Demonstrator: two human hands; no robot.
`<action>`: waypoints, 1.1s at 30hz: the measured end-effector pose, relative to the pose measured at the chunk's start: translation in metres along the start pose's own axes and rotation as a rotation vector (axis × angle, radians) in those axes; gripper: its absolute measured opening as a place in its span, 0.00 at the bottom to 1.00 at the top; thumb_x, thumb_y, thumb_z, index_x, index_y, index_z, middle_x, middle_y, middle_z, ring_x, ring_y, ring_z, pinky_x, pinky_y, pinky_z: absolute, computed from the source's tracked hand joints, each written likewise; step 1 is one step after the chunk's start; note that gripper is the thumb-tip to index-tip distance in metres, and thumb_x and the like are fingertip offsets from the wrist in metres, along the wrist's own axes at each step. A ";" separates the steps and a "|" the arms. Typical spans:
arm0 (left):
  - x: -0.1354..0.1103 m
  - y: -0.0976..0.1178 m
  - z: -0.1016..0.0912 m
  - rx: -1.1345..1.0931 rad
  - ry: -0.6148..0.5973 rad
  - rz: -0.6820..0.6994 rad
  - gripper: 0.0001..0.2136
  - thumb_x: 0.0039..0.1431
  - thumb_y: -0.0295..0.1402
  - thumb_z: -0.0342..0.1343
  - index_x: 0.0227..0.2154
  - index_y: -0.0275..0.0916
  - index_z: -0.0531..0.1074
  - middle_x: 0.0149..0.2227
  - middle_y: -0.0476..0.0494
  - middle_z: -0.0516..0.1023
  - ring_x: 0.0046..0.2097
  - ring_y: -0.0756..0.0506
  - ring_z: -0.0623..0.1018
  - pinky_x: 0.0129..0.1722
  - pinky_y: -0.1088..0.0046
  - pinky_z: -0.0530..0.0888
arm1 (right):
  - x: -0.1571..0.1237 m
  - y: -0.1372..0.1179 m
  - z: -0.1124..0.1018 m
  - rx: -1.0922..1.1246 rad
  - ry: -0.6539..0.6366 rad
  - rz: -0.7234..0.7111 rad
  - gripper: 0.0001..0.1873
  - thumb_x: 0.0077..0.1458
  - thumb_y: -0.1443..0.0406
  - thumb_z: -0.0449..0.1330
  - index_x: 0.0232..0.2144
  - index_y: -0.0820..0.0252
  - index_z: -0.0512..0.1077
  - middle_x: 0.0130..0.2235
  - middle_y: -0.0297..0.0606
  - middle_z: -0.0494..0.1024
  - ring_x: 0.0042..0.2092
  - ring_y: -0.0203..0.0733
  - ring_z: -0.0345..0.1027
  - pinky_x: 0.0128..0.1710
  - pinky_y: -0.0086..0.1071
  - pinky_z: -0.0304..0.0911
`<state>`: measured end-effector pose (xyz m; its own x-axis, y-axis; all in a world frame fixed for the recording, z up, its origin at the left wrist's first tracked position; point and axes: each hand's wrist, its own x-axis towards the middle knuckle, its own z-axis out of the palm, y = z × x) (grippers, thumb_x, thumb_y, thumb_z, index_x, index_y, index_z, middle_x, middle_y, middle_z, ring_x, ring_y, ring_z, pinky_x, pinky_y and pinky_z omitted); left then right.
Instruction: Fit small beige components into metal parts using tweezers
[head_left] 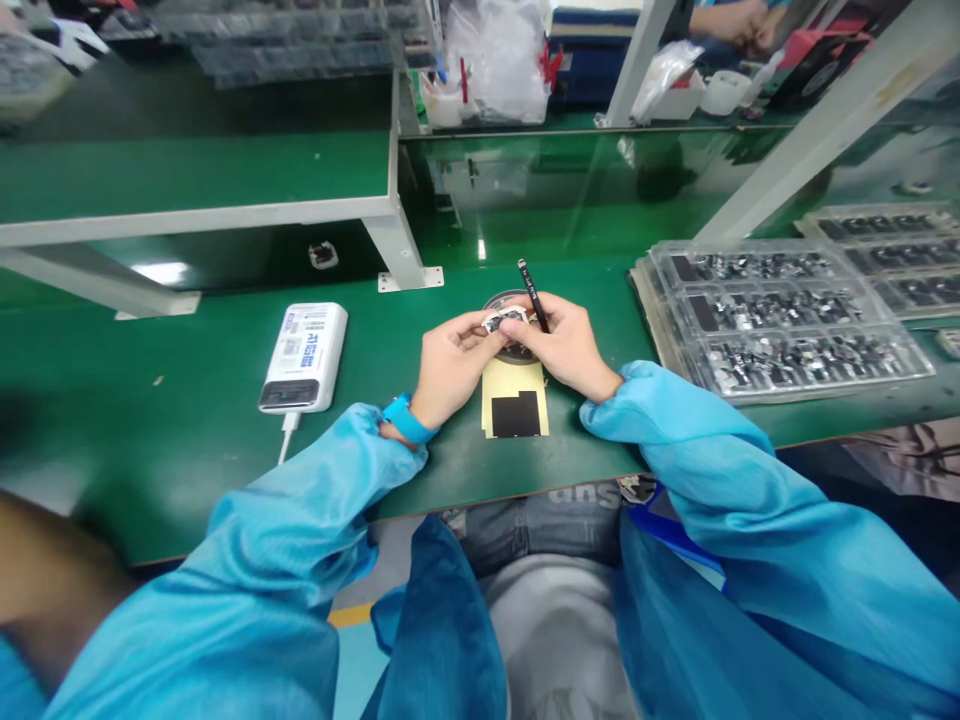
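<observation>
Both of my hands meet over the green bench, pinching a small white-edged part with dark details (504,318). My left hand (452,362) grips its left side with thumb and fingers. My right hand (566,345) presses its thumb on the right side and also keeps a black pen-like tool (533,293) tucked between thumb and fingers, its upper end pointing up. Beneath the hands sits a round dark dish (519,353), mostly covered by them. A yellow sheet (513,378) with a black rectangular piece (516,414) on it lies just in front of the dish.
A white power bank (306,357) with a cable lies left. Clear compartment trays (787,320) full of small parts stand right. A white-framed shelf (300,212) rises at the back left, with a small white part (323,256) beneath. Another person's hands (739,22) show across the bench.
</observation>
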<state>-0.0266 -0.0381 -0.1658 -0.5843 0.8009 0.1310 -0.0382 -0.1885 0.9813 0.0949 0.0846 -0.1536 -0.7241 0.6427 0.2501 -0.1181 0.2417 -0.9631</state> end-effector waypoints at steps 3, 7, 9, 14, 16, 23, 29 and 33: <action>-0.002 -0.002 0.001 0.021 0.012 -0.004 0.19 0.50 0.43 0.75 0.41 0.37 0.83 0.42 0.41 0.86 0.43 0.43 0.84 0.48 0.64 0.81 | 0.001 0.002 0.003 0.010 -0.003 0.043 0.26 0.48 0.44 0.74 0.36 0.59 0.77 0.39 0.40 0.83 0.40 0.43 0.76 0.43 0.38 0.73; -0.006 0.003 0.004 0.063 0.022 0.004 0.18 0.50 0.44 0.75 0.39 0.37 0.83 0.39 0.42 0.86 0.40 0.45 0.83 0.45 0.66 0.81 | -0.002 -0.001 0.004 -0.005 0.021 0.050 0.26 0.47 0.44 0.74 0.33 0.59 0.75 0.34 0.38 0.81 0.34 0.39 0.72 0.37 0.36 0.71; -0.011 0.007 0.008 0.082 0.062 0.033 0.16 0.51 0.42 0.74 0.38 0.37 0.83 0.37 0.43 0.86 0.38 0.46 0.82 0.42 0.68 0.80 | -0.005 -0.004 0.004 -0.002 0.052 0.036 0.26 0.48 0.44 0.74 0.32 0.59 0.73 0.32 0.36 0.79 0.31 0.37 0.69 0.34 0.34 0.70; -0.018 0.015 0.017 0.061 0.129 0.040 0.15 0.49 0.40 0.75 0.36 0.38 0.83 0.35 0.44 0.86 0.37 0.46 0.83 0.42 0.68 0.80 | -0.009 -0.012 0.006 0.060 0.067 0.052 0.28 0.46 0.43 0.74 0.31 0.58 0.72 0.31 0.36 0.79 0.31 0.36 0.69 0.32 0.33 0.69; -0.016 0.016 0.019 0.028 0.131 0.015 0.15 0.48 0.41 0.76 0.35 0.37 0.83 0.34 0.43 0.86 0.35 0.45 0.83 0.40 0.67 0.81 | -0.006 -0.013 0.006 0.102 0.056 0.076 0.30 0.44 0.41 0.74 0.30 0.58 0.72 0.31 0.36 0.79 0.31 0.37 0.70 0.32 0.34 0.70; -0.005 0.007 0.018 0.013 0.152 0.004 0.14 0.50 0.40 0.74 0.35 0.37 0.84 0.31 0.44 0.85 0.32 0.47 0.82 0.38 0.69 0.81 | 0.008 -0.003 0.008 0.159 0.046 0.110 0.31 0.40 0.41 0.76 0.30 0.59 0.71 0.29 0.34 0.78 0.30 0.36 0.71 0.32 0.33 0.72; 0.013 0.000 0.017 0.054 0.175 0.032 0.12 0.51 0.38 0.73 0.36 0.38 0.84 0.32 0.46 0.84 0.32 0.48 0.81 0.38 0.69 0.80 | 0.025 0.009 0.005 0.092 0.044 0.090 0.32 0.43 0.39 0.73 0.30 0.58 0.71 0.33 0.36 0.79 0.36 0.39 0.73 0.36 0.33 0.72; 0.013 0.005 0.008 0.115 0.112 0.078 0.15 0.52 0.40 0.74 0.39 0.37 0.83 0.37 0.43 0.85 0.38 0.46 0.82 0.45 0.67 0.80 | 0.025 -0.001 -0.010 -0.061 -0.052 -0.004 0.30 0.46 0.42 0.73 0.35 0.60 0.76 0.36 0.37 0.79 0.40 0.41 0.73 0.40 0.35 0.71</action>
<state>-0.0278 -0.0235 -0.1578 -0.6691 0.7166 0.1971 0.0999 -0.1761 0.9793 0.0836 0.1083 -0.1452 -0.7579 0.6038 0.2471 -0.0809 0.2889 -0.9539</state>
